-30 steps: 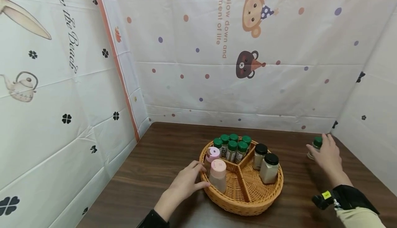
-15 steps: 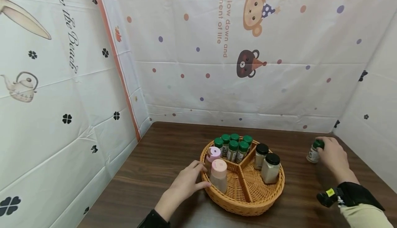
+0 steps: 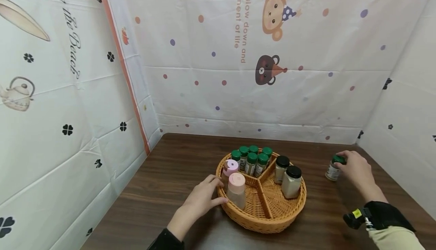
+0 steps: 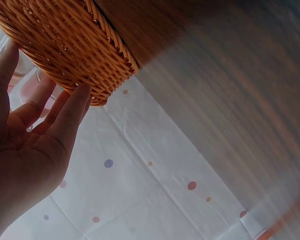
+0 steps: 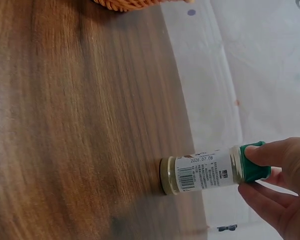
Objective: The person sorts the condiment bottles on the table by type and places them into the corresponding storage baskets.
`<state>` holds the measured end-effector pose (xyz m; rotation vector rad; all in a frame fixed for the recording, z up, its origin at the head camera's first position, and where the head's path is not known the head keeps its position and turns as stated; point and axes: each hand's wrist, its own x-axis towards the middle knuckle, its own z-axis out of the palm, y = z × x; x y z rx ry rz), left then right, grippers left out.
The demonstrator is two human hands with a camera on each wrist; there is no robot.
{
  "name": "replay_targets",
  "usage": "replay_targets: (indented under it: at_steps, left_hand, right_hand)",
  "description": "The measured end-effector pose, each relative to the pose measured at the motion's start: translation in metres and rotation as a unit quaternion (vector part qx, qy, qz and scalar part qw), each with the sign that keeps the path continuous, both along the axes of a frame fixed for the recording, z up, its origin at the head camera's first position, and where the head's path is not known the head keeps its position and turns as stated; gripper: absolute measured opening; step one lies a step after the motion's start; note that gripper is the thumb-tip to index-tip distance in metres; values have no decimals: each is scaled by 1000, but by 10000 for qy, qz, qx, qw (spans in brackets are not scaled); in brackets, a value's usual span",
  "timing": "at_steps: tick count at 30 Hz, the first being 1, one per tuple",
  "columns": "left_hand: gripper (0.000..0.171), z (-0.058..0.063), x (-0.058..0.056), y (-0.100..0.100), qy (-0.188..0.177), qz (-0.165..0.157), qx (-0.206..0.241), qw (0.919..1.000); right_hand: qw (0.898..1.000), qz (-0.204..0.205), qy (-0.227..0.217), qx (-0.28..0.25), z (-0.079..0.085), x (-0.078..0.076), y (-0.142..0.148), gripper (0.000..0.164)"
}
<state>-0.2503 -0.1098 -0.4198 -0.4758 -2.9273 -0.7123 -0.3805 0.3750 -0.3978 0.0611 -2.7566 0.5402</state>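
Observation:
A round wicker basket point(image 3: 262, 225) with dividers stands on the table. My left hand point(image 3: 201, 201) rests at its left rim, fingers spread with the tips against the weave point(image 4: 70, 50). To the right, my right hand point(image 3: 357, 170) pinches the green cap of a small spice jar point(image 5: 204, 171) between thumb and fingers. That jar has a white printed label and is slightly tilted close over the table. In the basket, several green-capped jars point(image 3: 251, 163) fill the back compartment. Two pink-capped bottles point(image 3: 236, 191) stand at the left, and two black-capped jars point(image 3: 291, 184) at the right.
The dark wooden table point(image 3: 177, 159) is bounded at the back, left and right by white printed cloth point(image 3: 204, 98). The right hand works near the table's back right corner. Much of the basket's front and right compartment floor point(image 3: 276, 201) shows.
My right hand has closed on the jar's green cap and drawn the jar a little leftward. The left hand has stayed at the basket rim; the head view has shifted slightly.

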Motion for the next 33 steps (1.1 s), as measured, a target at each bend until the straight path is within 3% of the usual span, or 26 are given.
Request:
replay_targets:
  at_steps: [13,33]
  left_hand:
    - [43,-2,-1,-2,146,-19,-15,9999]
    - [43,-4,-1,-2,226,-83,-78,9997]
  right_hand:
    - [9994,336,117,30,1,15,-21,36]
    - [9951,902,401,-50,-5,58,-57,31]
